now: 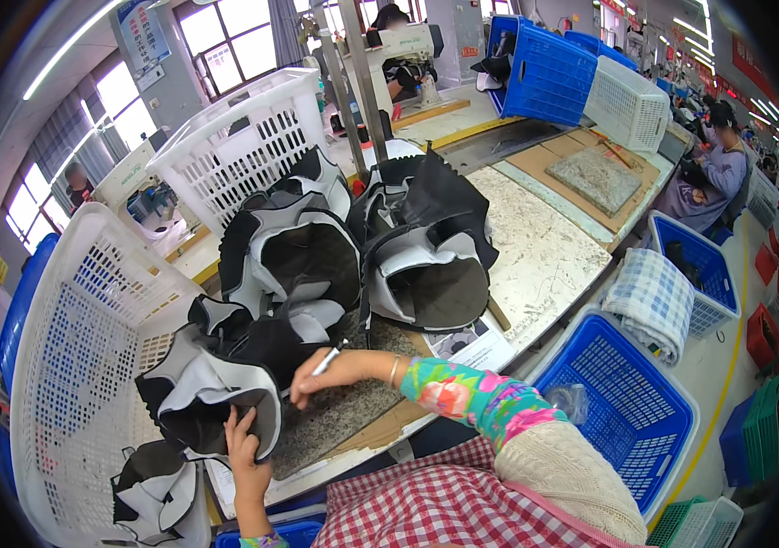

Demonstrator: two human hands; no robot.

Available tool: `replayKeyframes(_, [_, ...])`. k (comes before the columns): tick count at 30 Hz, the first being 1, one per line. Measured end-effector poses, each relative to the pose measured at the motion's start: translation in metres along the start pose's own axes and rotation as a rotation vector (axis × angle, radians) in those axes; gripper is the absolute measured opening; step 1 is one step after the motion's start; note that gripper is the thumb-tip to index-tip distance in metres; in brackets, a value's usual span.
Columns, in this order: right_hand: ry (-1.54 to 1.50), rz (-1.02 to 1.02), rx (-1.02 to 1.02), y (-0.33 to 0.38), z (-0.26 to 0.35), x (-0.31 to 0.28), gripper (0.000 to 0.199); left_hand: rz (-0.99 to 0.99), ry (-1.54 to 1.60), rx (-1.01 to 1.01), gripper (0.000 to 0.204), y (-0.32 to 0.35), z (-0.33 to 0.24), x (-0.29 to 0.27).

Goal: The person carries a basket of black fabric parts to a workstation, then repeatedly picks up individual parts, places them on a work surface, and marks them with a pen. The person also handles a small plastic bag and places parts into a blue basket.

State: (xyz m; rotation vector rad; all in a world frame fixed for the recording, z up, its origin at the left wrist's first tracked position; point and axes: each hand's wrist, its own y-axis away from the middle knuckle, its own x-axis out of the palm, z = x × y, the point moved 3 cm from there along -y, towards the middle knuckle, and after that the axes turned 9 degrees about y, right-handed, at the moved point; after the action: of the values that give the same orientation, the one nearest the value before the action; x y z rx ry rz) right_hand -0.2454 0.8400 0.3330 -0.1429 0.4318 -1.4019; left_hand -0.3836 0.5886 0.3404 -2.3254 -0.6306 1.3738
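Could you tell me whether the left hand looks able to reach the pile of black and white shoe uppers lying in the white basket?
Probably yes. The left hand presses an upper beside the white basket, whose open side faces it, and nothing lies between it and the pile.

A long pale workbench carries a speckled stone slab just under the right hand's fingers. Black-and-white shoe uppers lie heaped beyond them, and a printed sheet lies to their right.
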Motion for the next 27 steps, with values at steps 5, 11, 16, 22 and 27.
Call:
replayKeyframes(5, [0.009, -0.546, -0.05, -0.038, -0.014, -0.062, 0.042, 0.163, -0.006, -0.015, 0.028, 0.023, -0.002, 0.003])
replayKeyframes(11, [0.022, -0.658, -0.154, -0.038, -0.04, -0.057, 0.043, 0.388, 0.398, -0.357, 0.064, 0.041, 0.015, 0.041])
replayKeyframes(16, [-0.022, -0.669, 0.039, 0.018, -0.039, 0.009, 0.047, 0.361, 0.118, -0.475, 0.091, 0.02, 0.05, 0.07])
replayKeyframes(22, [0.022, -0.791, 0.263, 0.063, -0.03, 0.047, 0.028, 0.196, 0.087, -0.75, 0.056, 0.002, 0.114, 0.11])
replayKeyframes(27, [0.061, -0.63, 0.209, 0.041, -0.045, 0.081, 0.019, 0.082, 0.134, -0.495, 0.051, -0.029, 0.112, 0.091])
